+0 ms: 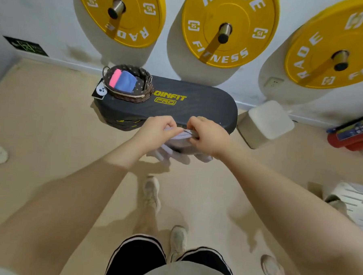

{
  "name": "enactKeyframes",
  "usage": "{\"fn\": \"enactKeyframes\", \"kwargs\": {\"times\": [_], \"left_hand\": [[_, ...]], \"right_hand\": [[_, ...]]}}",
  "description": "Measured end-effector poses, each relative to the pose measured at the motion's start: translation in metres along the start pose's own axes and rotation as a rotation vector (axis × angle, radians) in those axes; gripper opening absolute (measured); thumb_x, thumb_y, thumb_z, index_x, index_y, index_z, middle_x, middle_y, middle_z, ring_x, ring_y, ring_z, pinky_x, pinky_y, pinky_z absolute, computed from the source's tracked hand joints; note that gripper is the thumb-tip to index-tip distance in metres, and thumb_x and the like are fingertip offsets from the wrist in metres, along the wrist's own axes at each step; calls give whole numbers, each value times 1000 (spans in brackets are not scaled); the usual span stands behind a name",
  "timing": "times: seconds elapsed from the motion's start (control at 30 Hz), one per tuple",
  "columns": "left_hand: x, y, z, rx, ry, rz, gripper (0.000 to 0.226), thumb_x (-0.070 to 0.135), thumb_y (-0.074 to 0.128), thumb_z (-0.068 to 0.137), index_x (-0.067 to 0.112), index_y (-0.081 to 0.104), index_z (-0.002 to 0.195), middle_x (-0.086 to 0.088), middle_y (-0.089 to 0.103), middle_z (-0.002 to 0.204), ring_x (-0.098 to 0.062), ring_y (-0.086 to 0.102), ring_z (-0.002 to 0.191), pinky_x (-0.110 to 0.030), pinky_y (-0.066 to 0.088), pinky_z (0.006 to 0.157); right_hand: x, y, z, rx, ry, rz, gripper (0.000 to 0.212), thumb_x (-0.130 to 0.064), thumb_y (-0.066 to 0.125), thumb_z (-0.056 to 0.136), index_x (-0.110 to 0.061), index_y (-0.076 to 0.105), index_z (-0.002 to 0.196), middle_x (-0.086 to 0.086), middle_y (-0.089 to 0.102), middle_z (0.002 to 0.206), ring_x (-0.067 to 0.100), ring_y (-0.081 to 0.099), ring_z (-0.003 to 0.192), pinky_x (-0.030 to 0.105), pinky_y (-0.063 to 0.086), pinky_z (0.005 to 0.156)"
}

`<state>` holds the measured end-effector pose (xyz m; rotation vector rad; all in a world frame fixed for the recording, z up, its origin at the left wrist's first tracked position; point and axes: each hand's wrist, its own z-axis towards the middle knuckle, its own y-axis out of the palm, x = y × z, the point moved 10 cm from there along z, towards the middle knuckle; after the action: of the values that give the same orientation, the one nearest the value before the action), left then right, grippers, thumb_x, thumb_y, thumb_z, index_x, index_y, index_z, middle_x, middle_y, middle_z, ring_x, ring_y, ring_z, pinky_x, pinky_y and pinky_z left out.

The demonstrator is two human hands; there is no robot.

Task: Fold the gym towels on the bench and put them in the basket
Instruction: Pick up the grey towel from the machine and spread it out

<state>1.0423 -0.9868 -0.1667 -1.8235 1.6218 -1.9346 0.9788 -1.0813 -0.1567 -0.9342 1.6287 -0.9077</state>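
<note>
A pale grey towel [175, 151] hangs bunched between my two hands, just in front of the near edge of the black padded bench [199, 108]. My left hand [155, 129] pinches its upper edge on the left. Close beside it, my right hand [208, 136] grips the same edge. At the bench's left end stands a dark wicker basket [134, 97]; a folded pink towel [114, 77] and a folded blue towel [126, 82] lie inside it.
Three yellow weight plates [228, 28] hang on pegs on the white wall behind the bench. A white box [265, 122] sits on the floor to the bench's right, a red extinguisher [353, 135] further right. A tag [100, 90] hangs off the basket.
</note>
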Motion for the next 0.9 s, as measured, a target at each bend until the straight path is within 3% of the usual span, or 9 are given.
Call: {"fn": "enactKeyframes", "kwargs": {"times": [0.17, 0.27, 0.43, 0.5, 0.6, 0.77, 0.83, 0.9], "left_hand": [[-11, -22, 96, -132, 84, 182, 37, 42, 65, 81, 19, 47, 58, 1, 44, 56, -17, 41, 59, -31, 29, 55], [-39, -45, 165, -153, 96, 274, 45, 32, 64, 84, 20, 36, 51, 1, 40, 54, -27, 44, 66, -33, 26, 55], [-97, -85, 269, -72, -42, -68, 40, 24, 55, 91, 3, 41, 60, -7, 36, 65, -20, 36, 67, -31, 25, 62], [-112, -86, 299, -64, -93, -176, 34, 25, 53, 92, 7, 41, 66, -3, 31, 63, -16, 29, 62, -30, 24, 60], [-124, -87, 332, -37, -72, -76, 44, 24, 53, 93, 15, 27, 59, 2, 23, 57, -14, 23, 57, -22, 24, 51], [-161, -77, 366, -115, -67, 82, 53, 32, 57, 90, 14, 22, 54, 0, 15, 57, -18, 17, 56, -31, 15, 53], [-178, -64, 373, -205, -112, 101, 52, 37, 59, 88, 13, 27, 54, -1, 22, 56, -19, 22, 58, -31, 18, 55], [-188, -53, 384, -237, -115, 59, 50, 37, 61, 87, 15, 30, 53, -1, 48, 58, -22, 38, 59, -30, 25, 56]], "right_hand": [[39, -26, 93, 80, 117, 68, 15, -16, 43, 92, -10, 52, 102, 9, 59, 102, 28, 54, 92, 35, 38, 68], [67, -38, 159, 135, 203, 146, 17, -9, 41, 91, -8, 53, 104, 12, 61, 100, 31, 54, 90, 38, 40, 67], [113, -46, 245, 248, 412, 391, 19, -9, 39, 94, -9, 55, 102, 3, 59, 90, 23, 53, 84, 35, 41, 70], [130, -42, 268, 267, 469, 449, 18, -10, 40, 95, -10, 55, 105, 0, 56, 91, 20, 51, 83, 30, 38, 68], [151, -24, 297, 198, 507, 448, 15, -16, 43, 96, -12, 52, 107, 1, 56, 91, 17, 52, 73, 26, 41, 58], [187, 15, 325, -60, 557, 318, 22, -18, 38, 98, -7, 50, 113, 15, 61, 107, 25, 53, 84, 36, 48, 74], [195, 31, 334, -175, 539, 299, 27, -8, 33, 95, -4, 52, 114, 19, 59, 115, 30, 51, 95, 31, 39, 78], [205, 47, 342, -267, 525, 299, 30, -4, 32, 94, -2, 55, 112, 18, 59, 118, 29, 49, 98, 28, 35, 79]]}}
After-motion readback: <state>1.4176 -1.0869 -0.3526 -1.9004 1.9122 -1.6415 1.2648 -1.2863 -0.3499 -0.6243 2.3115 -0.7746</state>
